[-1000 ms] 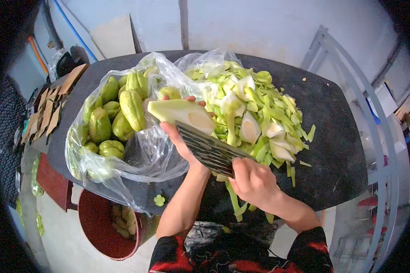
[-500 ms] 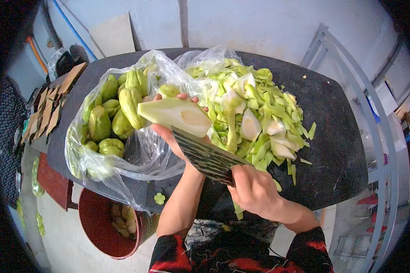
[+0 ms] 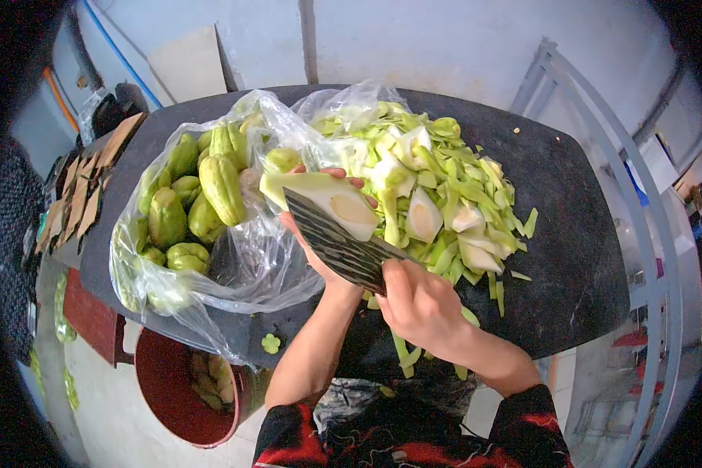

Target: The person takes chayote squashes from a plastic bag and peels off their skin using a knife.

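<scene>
My left hand (image 3: 312,238) is closed round a peeled, halved chayote (image 3: 327,195), its pale cut face and oval core turned up. In my right hand (image 3: 425,308) is a knife with a broad, dark-streaked blade (image 3: 339,246); the fingers wrap its handle end, hiding it. The blade lies over the lower left part of the chayote's cut face; whether it is cutting in I cannot tell. Beyond the left hand, a clear plastic bag (image 3: 277,277) holds several unpeeled chayotes (image 3: 222,187). To the right of the chayote half is a heap of green peelings (image 3: 444,171) with pale cut pieces (image 3: 424,217).
Everything stands on a dark table (image 3: 573,234) with rounded edges. Below its left front edge is a red-brown bucket (image 3: 160,398) with pieces inside. A grey metal frame (image 3: 654,312) rises at the right. Brown cardboard pieces (image 3: 121,140) lie at the left, and a pale wall is behind.
Both hands have shifted slightly to the right with the chayote half and the knife. The blade now covers more of the cut face. Fresh peel strips hang below my right hand.
</scene>
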A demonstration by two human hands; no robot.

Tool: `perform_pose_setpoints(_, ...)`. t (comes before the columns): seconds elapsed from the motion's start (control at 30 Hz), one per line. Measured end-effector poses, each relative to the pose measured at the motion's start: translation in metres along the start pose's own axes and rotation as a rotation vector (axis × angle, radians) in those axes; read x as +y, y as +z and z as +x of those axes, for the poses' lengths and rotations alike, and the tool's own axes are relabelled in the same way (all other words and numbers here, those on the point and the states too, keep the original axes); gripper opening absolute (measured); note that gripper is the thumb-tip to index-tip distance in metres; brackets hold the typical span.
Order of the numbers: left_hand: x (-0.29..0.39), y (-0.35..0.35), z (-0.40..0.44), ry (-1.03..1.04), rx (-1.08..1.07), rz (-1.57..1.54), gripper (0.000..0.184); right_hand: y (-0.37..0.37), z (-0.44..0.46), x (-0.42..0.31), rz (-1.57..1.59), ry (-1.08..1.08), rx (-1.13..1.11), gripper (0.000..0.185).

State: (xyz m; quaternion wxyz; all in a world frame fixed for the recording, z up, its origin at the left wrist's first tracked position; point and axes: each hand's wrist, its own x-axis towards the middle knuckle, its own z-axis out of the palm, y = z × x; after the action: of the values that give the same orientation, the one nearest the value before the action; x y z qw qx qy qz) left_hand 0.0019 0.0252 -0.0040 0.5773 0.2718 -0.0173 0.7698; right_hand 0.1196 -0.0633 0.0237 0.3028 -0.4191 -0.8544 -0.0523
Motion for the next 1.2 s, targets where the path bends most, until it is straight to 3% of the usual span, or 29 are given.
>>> perform_pose_setpoints(0.2, -0.001, 0.003, 0.001, -0.088, 0.044, 0.016, 0.061, 0.002, 0.011, 0.002, -0.02, 0.028, -0.001, 0.037)
perform_pose_setpoints(0.23, -0.001, 0.002, 0.002, -0.089, 0.043, 0.017, 0.061, 0.002, 0.012, 0.002, 0.028, 0.059, 0.02, 0.032)
perform_pose_setpoints(0.3, -0.001, -0.001, 0.005, -0.007, 0.053, 0.341, 0.065, -0.001, 0.017, 0.005, 0.079, 0.09, 0.042, 0.028)
perform_pose_setpoints(0.37, 0.001, -0.003, 0.011, -0.038, 0.063, 0.397, 0.066, -0.008, 0.026, 0.018, 0.325, 0.205, 0.021, 0.021)
perform_pose_setpoints(0.53, -0.01, -0.026, 0.024, -0.15, 0.164, 0.459, 0.066, -0.019, 0.04, 0.049, 0.522, 0.351, -0.059, 0.023)
perform_pose_setpoints(0.6, -0.011, -0.025, 0.026, -0.12, 0.256, 0.44, 0.064, -0.009, 0.036, 0.062, 0.512, 0.305, 0.065, 0.022)
perform_pose_setpoints(0.73, 0.008, -0.018, 0.029, -0.328, 0.216, 0.338, 0.063, -0.015, 0.034, 0.082, 0.474, 0.531, 0.045, 0.027)
perform_pose_setpoints(0.8, 0.012, -0.019, 0.032, -0.456, 0.079, 0.043, 0.062, -0.011, 0.031, 0.093, 0.504, 0.551, 0.088, 0.027)
perform_pose_setpoints(0.93, 0.014, -0.023, 0.031, -0.605, 0.063, -0.128, 0.062, -0.009, 0.029, 0.102, 0.565, 0.594, 0.115, 0.029)
perform_pose_setpoints(1.07, 0.036, -0.013, 0.031, -0.581, 0.12, 0.022, 0.059, -0.016, 0.022, 0.102, 0.579, 0.612, 0.115, 0.03)
perform_pose_setpoints(1.2, 0.135, 0.007, -0.012, -0.339, 0.182, 0.39, 0.066, -0.033, 0.001, 0.109, 0.583, 0.578, 0.153, 0.03)
